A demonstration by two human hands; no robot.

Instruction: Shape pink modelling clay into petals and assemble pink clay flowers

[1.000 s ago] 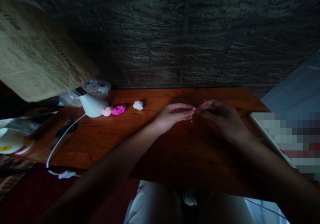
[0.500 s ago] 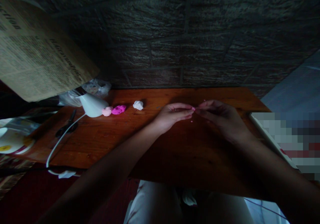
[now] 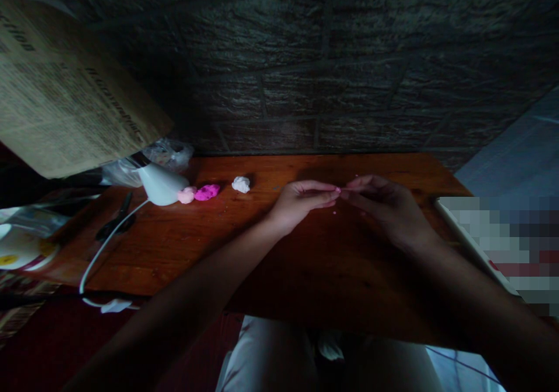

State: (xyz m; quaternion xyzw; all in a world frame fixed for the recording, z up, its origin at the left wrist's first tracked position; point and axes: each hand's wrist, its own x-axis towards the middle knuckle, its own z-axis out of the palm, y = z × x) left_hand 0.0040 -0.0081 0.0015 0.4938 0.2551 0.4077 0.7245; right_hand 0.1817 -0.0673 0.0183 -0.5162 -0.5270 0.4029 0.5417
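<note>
Over the wooden table (image 3: 183, 246), my left hand (image 3: 303, 202) pinches a tiny piece of pink clay (image 3: 338, 190) between thumb and fingers. Meeting it from the other side, my right hand (image 3: 386, 205) has its thumb and index fingertips closed at the same piece. Small pink bits lie close by, one (image 3: 335, 212) below the fingertips and one (image 3: 357, 176) beyond the right fingers. To the left sit a white clay lump (image 3: 241, 184), a magenta lump (image 3: 207, 192) and a pale pink lump (image 3: 186, 194), the last two touching.
A lamp with a white cone base (image 3: 162, 183) and newsprint shade (image 3: 78, 89) stands at left, its white cable (image 3: 98, 252) trailing off the table. Dark scissors (image 3: 117, 223), a plastic bag (image 3: 170, 153) and a white container (image 3: 21, 249) are nearby. A stone-patterned wall (image 3: 279, 77) rises behind.
Both hands stay in the same place, with only slight shifts of the fingers around the pink piece. The lumps and lamp have not moved.
</note>
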